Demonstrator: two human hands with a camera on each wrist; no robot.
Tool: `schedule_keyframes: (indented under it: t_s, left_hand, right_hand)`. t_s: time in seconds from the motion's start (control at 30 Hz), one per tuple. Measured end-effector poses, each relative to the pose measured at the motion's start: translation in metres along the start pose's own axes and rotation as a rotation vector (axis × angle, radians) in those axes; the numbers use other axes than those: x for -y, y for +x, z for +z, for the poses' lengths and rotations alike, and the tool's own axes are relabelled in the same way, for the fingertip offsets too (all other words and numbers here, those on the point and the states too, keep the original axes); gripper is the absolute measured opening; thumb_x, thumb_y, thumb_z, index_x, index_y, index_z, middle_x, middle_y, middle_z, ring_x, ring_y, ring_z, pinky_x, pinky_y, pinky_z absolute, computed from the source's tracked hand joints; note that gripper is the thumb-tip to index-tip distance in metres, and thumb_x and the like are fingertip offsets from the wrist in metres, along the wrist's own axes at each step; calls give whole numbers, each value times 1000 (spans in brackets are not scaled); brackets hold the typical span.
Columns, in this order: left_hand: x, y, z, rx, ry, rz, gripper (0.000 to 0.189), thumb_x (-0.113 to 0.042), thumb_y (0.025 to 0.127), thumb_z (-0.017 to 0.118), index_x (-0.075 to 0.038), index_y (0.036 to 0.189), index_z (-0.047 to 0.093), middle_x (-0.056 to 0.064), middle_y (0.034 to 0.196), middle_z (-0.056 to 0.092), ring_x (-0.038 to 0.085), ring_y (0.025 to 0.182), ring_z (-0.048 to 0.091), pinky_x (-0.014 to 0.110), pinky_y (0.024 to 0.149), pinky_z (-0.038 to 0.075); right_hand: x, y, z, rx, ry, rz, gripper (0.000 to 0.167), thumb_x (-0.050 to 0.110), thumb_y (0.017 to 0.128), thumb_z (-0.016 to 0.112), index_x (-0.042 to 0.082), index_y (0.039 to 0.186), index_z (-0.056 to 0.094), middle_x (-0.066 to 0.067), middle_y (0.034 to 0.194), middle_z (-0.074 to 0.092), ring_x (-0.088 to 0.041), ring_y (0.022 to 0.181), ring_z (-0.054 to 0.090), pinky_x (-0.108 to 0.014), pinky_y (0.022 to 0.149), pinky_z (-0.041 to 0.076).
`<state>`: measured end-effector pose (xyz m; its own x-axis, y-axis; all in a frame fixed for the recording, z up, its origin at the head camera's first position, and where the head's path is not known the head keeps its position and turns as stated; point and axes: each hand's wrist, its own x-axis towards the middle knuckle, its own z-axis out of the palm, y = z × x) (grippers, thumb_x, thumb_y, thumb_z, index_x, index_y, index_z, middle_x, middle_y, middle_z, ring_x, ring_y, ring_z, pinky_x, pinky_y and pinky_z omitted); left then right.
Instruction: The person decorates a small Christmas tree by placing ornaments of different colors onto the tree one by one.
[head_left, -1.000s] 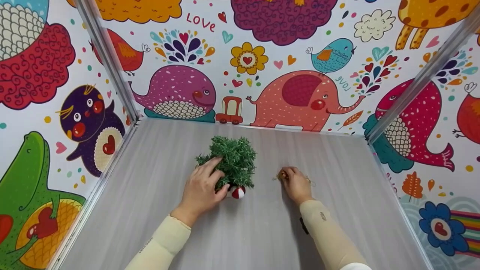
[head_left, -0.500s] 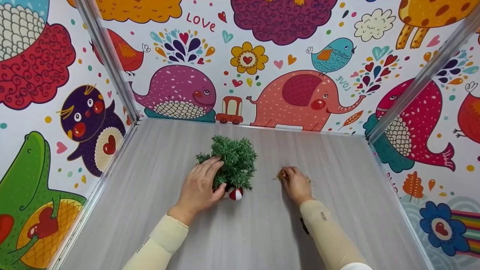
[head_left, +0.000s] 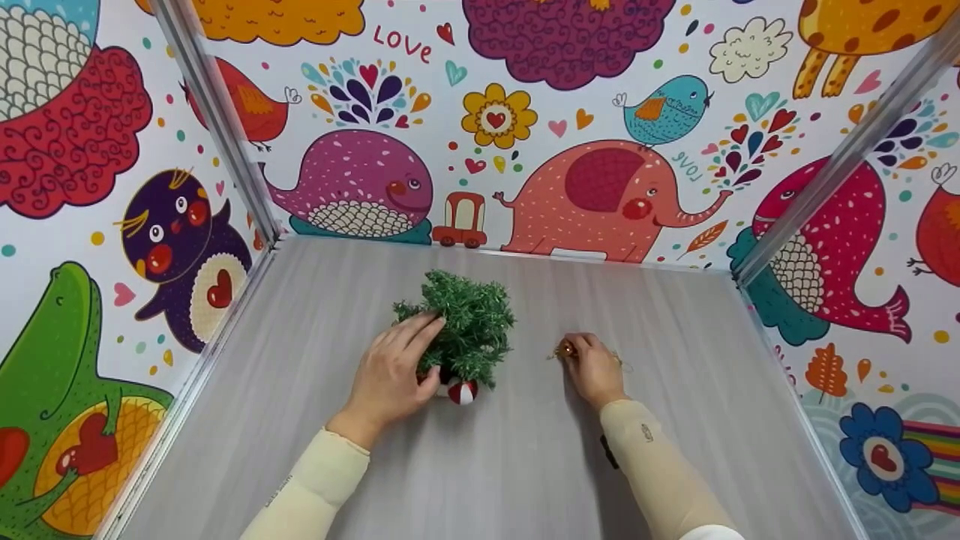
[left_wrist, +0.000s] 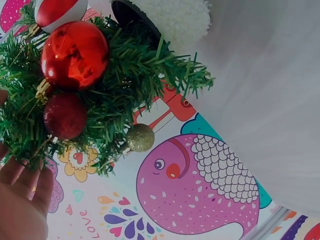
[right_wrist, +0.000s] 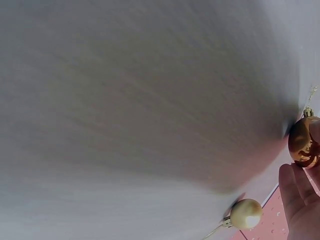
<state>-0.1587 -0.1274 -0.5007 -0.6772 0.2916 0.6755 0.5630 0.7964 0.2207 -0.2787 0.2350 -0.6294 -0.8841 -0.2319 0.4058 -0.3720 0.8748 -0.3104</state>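
A small artificial Christmas tree (head_left: 469,322) stands on the table in the head view. My left hand (head_left: 391,371) holds its left side, fingers among the branches and thumb low near the base. Hanging from it in the left wrist view are a shiny red bauble (left_wrist: 75,55), a red-and-white bauble (left_wrist: 61,12), a dark red bauble (left_wrist: 65,115) and a glittery gold one (left_wrist: 140,137). To the right of the tree, my right hand (head_left: 595,373) pinches a bronze-gold bauble (right_wrist: 301,142) at the tabletop. A pale gold bauble (right_wrist: 245,214) lies close to that hand.
The grey wood-look table (head_left: 487,480) is enclosed by walls printed with cartoon animals (head_left: 600,199). Metal posts (head_left: 217,112) rise at the back corners. A thin gold string (head_left: 626,366) shows right of my right hand.
The tree has turned a little, and its red-and-white bauble has swung left and toward me. My left hand has shifted slightly left with it. The right hand has stayed in place.
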Motion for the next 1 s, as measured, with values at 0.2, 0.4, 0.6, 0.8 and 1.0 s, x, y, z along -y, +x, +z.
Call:
schedule_keyframes:
  t_s: [0.2,0.4,0.6,0.8,1.0]
  left_hand:
    - [3,0,-3,-2,-23,-5,66,-11,76,72,-12,140,57,9,140,56,28,122,57,47,96,48]
    - [6,-1,-5,1,-29,-14,66,-8,75,70,-12,140,57,9,141,56,29,123,56,48,96,48]
    - [9,-1,-6,3,-22,-9,66,-5,74,67,-11,140,57,9,141,56,29,124,56,48,97,47]
    - [12,0,-8,-5,-31,4,68,-2,73,66,-11,139,57,11,141,56,30,123,56,48,98,47]
    - [14,-2,-9,0,-26,-18,66,0,75,62,-12,140,58,9,142,55,29,122,57,47,97,47]
  right_hand:
    - [0,-1,0,5,-4,2,32,10,88,75,12,120,69,-10,115,65,-34,100,66,-53,80,54]
    - [1,-1,-2,16,-8,22,32,11,88,75,13,120,69,-9,116,65,-33,101,66,-55,80,52]
    - [2,-1,-2,16,-11,25,33,12,88,75,13,121,69,-8,116,65,-33,102,66,-54,81,52]
    - [3,-1,-2,17,-14,35,32,13,88,76,13,119,69,-8,115,65,-33,102,66,-56,81,51]
    - [2,0,-1,30,-13,13,32,11,88,75,11,120,68,-11,116,64,-34,101,66,-52,83,53]
